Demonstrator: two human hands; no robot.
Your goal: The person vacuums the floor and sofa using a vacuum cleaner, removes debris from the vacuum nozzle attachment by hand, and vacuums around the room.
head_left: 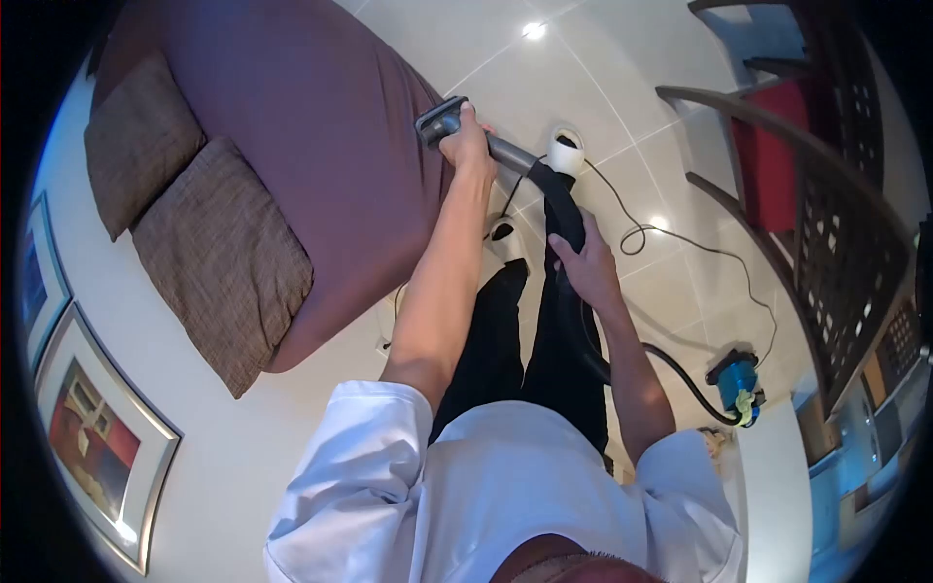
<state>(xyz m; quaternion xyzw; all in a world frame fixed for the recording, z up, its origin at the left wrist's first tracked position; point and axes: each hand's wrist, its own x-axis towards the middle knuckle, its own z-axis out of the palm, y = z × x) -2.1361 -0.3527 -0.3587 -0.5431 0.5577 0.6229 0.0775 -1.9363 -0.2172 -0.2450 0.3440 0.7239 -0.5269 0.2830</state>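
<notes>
Dark-grey plastic vacuum nozzle (440, 121) gripped in curled left hand (467, 144), at edge of purple fabric-covered sofa (321, 146). Black flexible hose (561, 199) held between right hand's (588, 264) thumb and fingers.

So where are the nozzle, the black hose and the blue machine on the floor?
Nozzle (442, 121): head view, middle of its dark body.
Black hose (560, 194): head view, ribbed stretch between the hands.
Blue machine (737, 383): head view, blue part of its casing.
</notes>
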